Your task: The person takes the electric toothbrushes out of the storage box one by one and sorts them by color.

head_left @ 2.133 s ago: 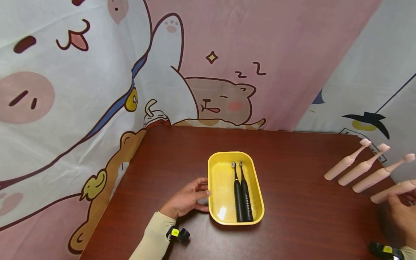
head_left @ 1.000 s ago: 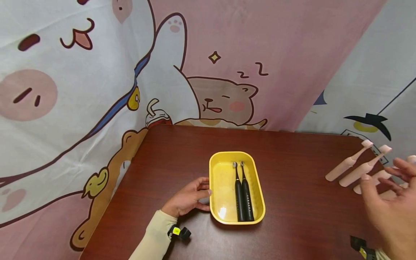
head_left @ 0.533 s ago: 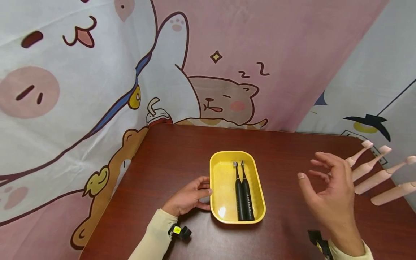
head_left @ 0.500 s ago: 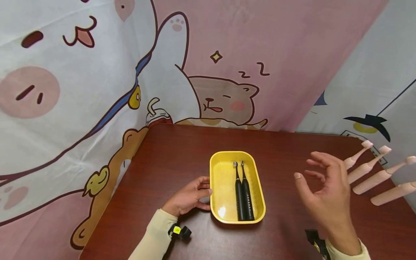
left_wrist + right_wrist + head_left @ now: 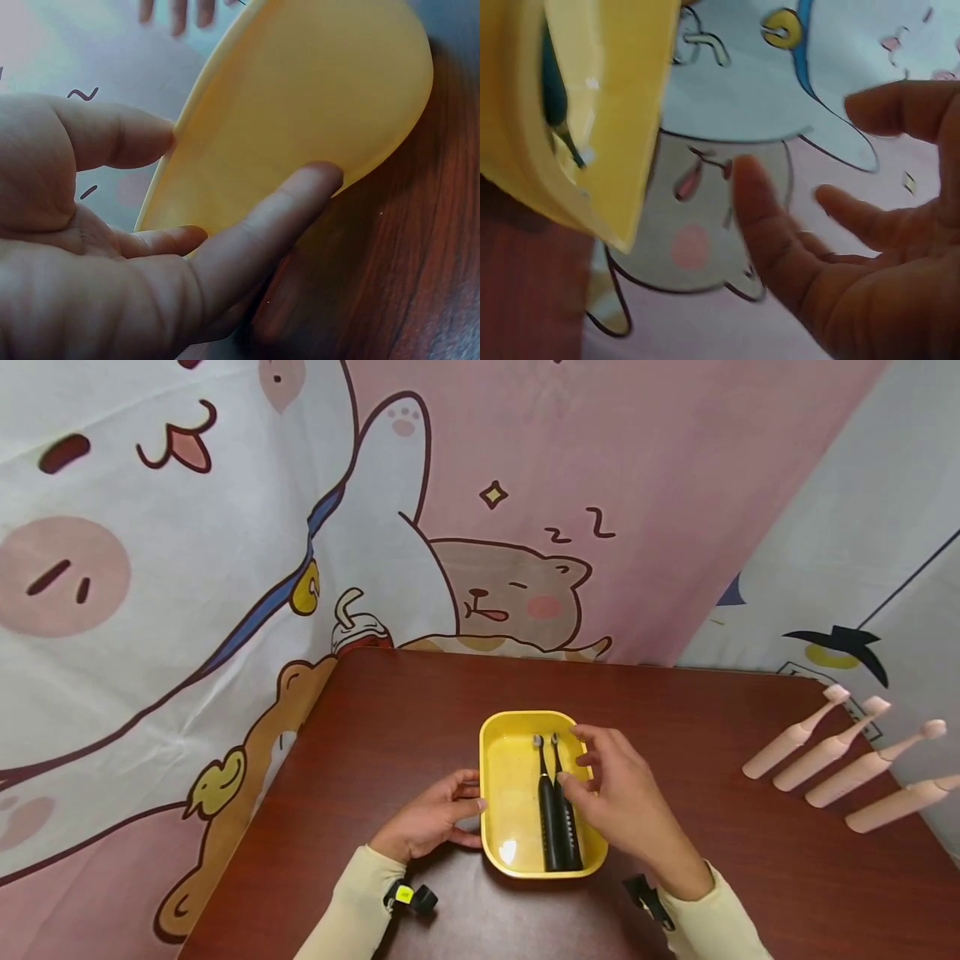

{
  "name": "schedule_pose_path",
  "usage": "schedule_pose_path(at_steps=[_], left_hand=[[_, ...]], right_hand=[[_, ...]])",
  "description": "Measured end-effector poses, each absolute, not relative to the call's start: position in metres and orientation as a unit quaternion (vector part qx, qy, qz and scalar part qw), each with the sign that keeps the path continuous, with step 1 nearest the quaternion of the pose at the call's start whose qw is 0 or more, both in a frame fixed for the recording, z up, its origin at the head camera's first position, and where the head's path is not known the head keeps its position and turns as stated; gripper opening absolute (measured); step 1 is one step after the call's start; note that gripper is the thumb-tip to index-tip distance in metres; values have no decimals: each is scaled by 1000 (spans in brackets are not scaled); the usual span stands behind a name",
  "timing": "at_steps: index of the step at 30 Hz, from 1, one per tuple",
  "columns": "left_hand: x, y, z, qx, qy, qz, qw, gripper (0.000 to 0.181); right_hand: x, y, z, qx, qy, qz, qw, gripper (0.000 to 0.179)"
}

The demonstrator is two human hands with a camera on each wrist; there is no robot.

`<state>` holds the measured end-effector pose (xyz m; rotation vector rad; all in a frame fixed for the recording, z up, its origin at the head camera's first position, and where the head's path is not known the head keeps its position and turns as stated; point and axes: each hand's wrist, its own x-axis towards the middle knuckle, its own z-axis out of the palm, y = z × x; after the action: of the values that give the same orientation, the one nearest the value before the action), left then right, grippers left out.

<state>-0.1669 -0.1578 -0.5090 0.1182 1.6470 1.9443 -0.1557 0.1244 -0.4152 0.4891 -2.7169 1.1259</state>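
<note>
A yellow tray [image 5: 501,752] sits on the table with two black electric toothbrushes [image 5: 552,822] side by side in its right half. At the tray's left side, my left hand [image 5: 431,818] rests its thumb at the rim and its extended fingers along the outer wall, as the left wrist view also shows. My right hand [image 5: 618,785] hovers over the tray's right edge, thumb and fingers spread, overlapping the right-hand toothbrush in the head view. In the right wrist view nothing lies between the right fingers [image 5: 757,202], and the tray wall [image 5: 641,135] is beside them.
Several pale pink electric toothbrushes [image 5: 847,777] stand in a slanting row on the right of the brown table [image 5: 675,718]. A cartoon-printed cloth [image 5: 637,443] hangs behind the table and along its left side.
My right hand has let go of a pink toothbrush at the far right and moved left to the tray. The left hand and the tray have stayed in place.
</note>
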Motion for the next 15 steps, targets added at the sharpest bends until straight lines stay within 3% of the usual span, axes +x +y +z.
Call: schedule_pose_path(at_steps=[6, 15], left_hand=[[-168, -158, -510, 40, 617, 730, 291, 56], [-168, -159, -509, 43, 615, 731, 294, 57]], right_hand=[[-171, 103, -433, 134, -937, 319, -41, 65], [-181, 84, -452, 131, -954, 260, -77, 69]])
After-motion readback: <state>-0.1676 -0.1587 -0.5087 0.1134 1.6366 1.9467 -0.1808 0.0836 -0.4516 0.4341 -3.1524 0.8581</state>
